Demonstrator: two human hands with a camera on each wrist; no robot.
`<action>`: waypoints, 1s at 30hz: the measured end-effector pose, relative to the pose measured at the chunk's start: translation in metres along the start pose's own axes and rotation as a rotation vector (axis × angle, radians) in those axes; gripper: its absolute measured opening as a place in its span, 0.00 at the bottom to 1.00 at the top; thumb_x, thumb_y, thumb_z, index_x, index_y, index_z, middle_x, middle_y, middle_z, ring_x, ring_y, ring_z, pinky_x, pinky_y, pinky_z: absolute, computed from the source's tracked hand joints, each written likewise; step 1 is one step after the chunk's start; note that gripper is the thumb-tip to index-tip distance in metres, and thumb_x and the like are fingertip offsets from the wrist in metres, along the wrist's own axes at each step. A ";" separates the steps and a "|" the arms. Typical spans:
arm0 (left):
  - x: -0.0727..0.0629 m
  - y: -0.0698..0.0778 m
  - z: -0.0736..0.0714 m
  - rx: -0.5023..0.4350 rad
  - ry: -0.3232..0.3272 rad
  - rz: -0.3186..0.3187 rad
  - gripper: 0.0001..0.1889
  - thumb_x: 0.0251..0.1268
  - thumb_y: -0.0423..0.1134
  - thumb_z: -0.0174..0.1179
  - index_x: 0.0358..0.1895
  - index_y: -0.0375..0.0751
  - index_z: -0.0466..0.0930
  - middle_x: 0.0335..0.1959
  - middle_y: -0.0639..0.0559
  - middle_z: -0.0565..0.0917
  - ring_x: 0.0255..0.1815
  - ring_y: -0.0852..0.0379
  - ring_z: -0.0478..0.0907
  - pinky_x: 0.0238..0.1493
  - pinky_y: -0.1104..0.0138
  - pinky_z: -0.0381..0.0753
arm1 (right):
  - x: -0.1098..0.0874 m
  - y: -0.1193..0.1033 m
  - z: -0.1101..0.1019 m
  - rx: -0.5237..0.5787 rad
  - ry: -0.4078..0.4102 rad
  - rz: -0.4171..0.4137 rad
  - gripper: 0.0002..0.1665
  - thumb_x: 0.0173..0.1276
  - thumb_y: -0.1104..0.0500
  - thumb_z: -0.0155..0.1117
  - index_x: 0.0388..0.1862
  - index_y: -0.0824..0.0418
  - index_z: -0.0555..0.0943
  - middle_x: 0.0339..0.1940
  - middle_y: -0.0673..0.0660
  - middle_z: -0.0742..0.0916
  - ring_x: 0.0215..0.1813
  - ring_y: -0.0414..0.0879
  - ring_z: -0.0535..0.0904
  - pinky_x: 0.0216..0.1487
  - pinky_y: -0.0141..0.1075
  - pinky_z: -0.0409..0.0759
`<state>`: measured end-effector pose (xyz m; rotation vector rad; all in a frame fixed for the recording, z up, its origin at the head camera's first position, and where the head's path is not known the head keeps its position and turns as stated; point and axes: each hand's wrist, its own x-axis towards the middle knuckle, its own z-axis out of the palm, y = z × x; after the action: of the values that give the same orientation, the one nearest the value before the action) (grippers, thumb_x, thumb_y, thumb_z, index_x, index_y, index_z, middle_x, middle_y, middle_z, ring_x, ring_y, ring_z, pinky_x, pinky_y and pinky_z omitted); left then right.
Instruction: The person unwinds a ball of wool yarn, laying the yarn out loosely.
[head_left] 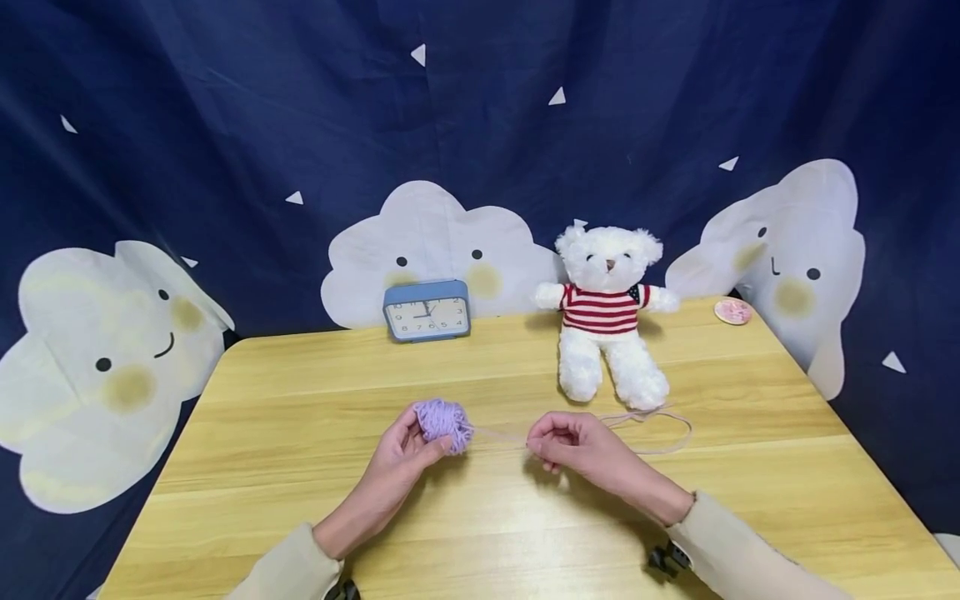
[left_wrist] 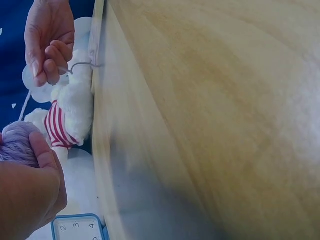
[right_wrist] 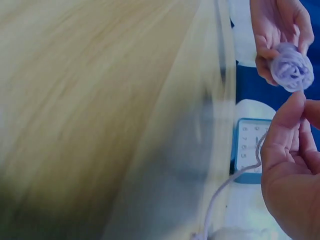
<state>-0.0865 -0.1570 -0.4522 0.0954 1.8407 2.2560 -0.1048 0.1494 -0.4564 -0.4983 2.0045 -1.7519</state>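
A small ball of purple yarn [head_left: 442, 425] is gripped between the thumb and fingers of my left hand [head_left: 405, 454], held over the table. From it a thin strand runs across to my right hand [head_left: 581, 446], which pinches it between thumb and forefinger. Past the right hand, the loose yarn tail [head_left: 678, 446] curves over the tabletop near the bear's feet. In the right wrist view the wound loops of the yarn ball [right_wrist: 292, 70] face the right hand [right_wrist: 290, 150], and the tail hangs down from its fingers.
A white teddy bear [head_left: 607, 317] in a red-striped shirt sits at the back of the wooden table [head_left: 300, 400]. Left of it stands a blue alarm clock [head_left: 427, 312]. A round pink disc [head_left: 732, 312] lies near the back right corner. Behind hangs a dark blue curtain [head_left: 480, 125].
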 end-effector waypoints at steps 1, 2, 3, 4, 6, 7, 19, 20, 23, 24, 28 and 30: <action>0.000 -0.001 -0.001 0.004 0.001 -0.001 0.32 0.70 0.20 0.63 0.75 0.23 0.65 0.69 0.32 0.76 0.68 0.51 0.78 0.70 0.64 0.80 | -0.002 -0.001 -0.002 -0.008 0.011 -0.002 0.16 0.82 0.62 0.66 0.52 0.78 0.81 0.40 0.71 0.87 0.38 0.48 0.84 0.41 0.33 0.86; 0.001 -0.001 -0.001 0.007 0.004 -0.003 0.32 0.70 0.20 0.63 0.75 0.23 0.65 0.69 0.32 0.76 0.68 0.50 0.78 0.71 0.64 0.79 | -0.003 -0.003 -0.004 -0.014 0.026 -0.001 0.16 0.81 0.62 0.66 0.52 0.78 0.81 0.41 0.71 0.86 0.38 0.47 0.84 0.42 0.33 0.86; 0.001 -0.001 -0.002 0.007 0.002 -0.003 0.32 0.70 0.20 0.63 0.76 0.23 0.64 0.69 0.32 0.75 0.68 0.50 0.78 0.71 0.64 0.79 | -0.005 -0.004 -0.006 -0.020 0.041 -0.002 0.16 0.81 0.62 0.66 0.52 0.78 0.81 0.41 0.71 0.86 0.39 0.47 0.84 0.42 0.34 0.87; 0.000 -0.001 -0.002 0.008 0.003 -0.006 0.33 0.70 0.20 0.63 0.76 0.23 0.64 0.70 0.32 0.75 0.69 0.50 0.77 0.71 0.64 0.79 | -0.007 -0.006 -0.008 -0.026 0.058 -0.006 0.16 0.82 0.62 0.66 0.52 0.78 0.81 0.42 0.71 0.86 0.39 0.46 0.84 0.43 0.34 0.87; 0.000 -0.001 -0.003 0.006 0.010 -0.012 0.33 0.70 0.20 0.63 0.76 0.24 0.64 0.70 0.32 0.75 0.69 0.50 0.77 0.71 0.64 0.79 | -0.011 -0.008 -0.012 -0.034 0.091 -0.027 0.15 0.82 0.63 0.64 0.52 0.78 0.80 0.42 0.71 0.85 0.39 0.46 0.83 0.44 0.35 0.87; 0.000 -0.001 -0.004 0.005 0.012 -0.012 0.33 0.71 0.21 0.63 0.76 0.24 0.63 0.70 0.32 0.74 0.69 0.50 0.77 0.71 0.64 0.79 | -0.013 -0.009 -0.015 -0.033 0.108 -0.040 0.15 0.81 0.64 0.64 0.51 0.79 0.80 0.41 0.71 0.85 0.39 0.46 0.83 0.44 0.36 0.88; -0.003 0.001 -0.007 -0.005 0.039 0.000 0.31 0.72 0.20 0.63 0.75 0.24 0.64 0.70 0.32 0.74 0.68 0.53 0.79 0.71 0.65 0.78 | -0.037 -0.014 -0.043 -0.060 0.268 -0.091 0.08 0.82 0.65 0.64 0.48 0.72 0.82 0.36 0.63 0.87 0.36 0.45 0.83 0.39 0.36 0.88; -0.003 0.001 -0.007 -0.006 0.040 0.002 0.31 0.72 0.20 0.63 0.75 0.23 0.64 0.70 0.32 0.74 0.68 0.53 0.79 0.71 0.65 0.78 | -0.040 -0.015 -0.045 -0.061 0.282 -0.084 0.09 0.82 0.64 0.64 0.48 0.73 0.82 0.35 0.63 0.86 0.36 0.45 0.83 0.38 0.36 0.88; -0.004 0.001 -0.007 -0.015 0.039 0.007 0.31 0.72 0.20 0.63 0.75 0.22 0.64 0.70 0.31 0.74 0.68 0.54 0.79 0.71 0.66 0.78 | -0.047 -0.015 -0.051 -0.068 0.321 -0.065 0.09 0.82 0.63 0.66 0.47 0.71 0.82 0.34 0.61 0.86 0.34 0.45 0.82 0.36 0.35 0.86; -0.004 0.001 -0.008 -0.015 0.039 0.008 0.31 0.72 0.20 0.63 0.75 0.22 0.64 0.71 0.31 0.74 0.68 0.54 0.79 0.71 0.66 0.78 | -0.050 -0.014 -0.053 -0.066 0.331 -0.061 0.09 0.82 0.63 0.65 0.46 0.70 0.82 0.34 0.60 0.85 0.34 0.44 0.81 0.35 0.35 0.86; -0.004 0.001 -0.009 -0.013 0.048 0.006 0.30 0.72 0.20 0.63 0.75 0.24 0.65 0.71 0.32 0.73 0.67 0.53 0.79 0.69 0.64 0.81 | -0.060 -0.010 -0.064 -0.053 0.368 -0.055 0.07 0.82 0.65 0.64 0.45 0.71 0.81 0.33 0.57 0.86 0.34 0.42 0.80 0.34 0.33 0.84; -0.003 0.001 -0.009 -0.010 0.049 0.004 0.31 0.72 0.21 0.63 0.75 0.25 0.64 0.72 0.32 0.73 0.67 0.52 0.79 0.69 0.63 0.82 | -0.065 -0.007 -0.071 -0.044 0.384 -0.063 0.07 0.83 0.66 0.63 0.45 0.72 0.81 0.33 0.55 0.86 0.34 0.41 0.80 0.34 0.32 0.84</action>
<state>-0.0852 -0.1667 -0.4527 0.0425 1.8550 2.2901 -0.0886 0.2423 -0.4359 -0.2534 2.3102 -1.9649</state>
